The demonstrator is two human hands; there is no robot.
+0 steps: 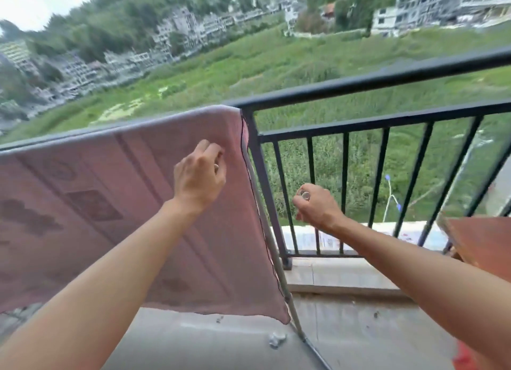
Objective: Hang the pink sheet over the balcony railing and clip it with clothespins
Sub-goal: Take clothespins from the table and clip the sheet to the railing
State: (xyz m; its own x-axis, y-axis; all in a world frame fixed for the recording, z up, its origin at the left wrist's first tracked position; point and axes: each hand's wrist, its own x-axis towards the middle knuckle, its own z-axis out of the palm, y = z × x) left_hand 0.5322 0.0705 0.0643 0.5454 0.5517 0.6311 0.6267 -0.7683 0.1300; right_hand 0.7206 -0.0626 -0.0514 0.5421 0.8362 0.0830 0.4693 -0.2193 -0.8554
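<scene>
Over the railing (359, 86), pink sheet (96, 203) hangs pinched in left grip (199, 176).

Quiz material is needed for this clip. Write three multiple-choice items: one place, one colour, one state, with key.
1. Where is the pink sheet? A draped over the railing; B heaped on the floor; C folded in both hands.
2. What colour is the railing? A white; B black; C red.
3. What does the right hand do? A lies flat on the floor; B grips a bar; C pinches a small shiny thing.
Key: 1 A, it folds over the railing's top. 2 B, its metal is dark throughout. 3 C, fingertips curl round the glint.
</scene>
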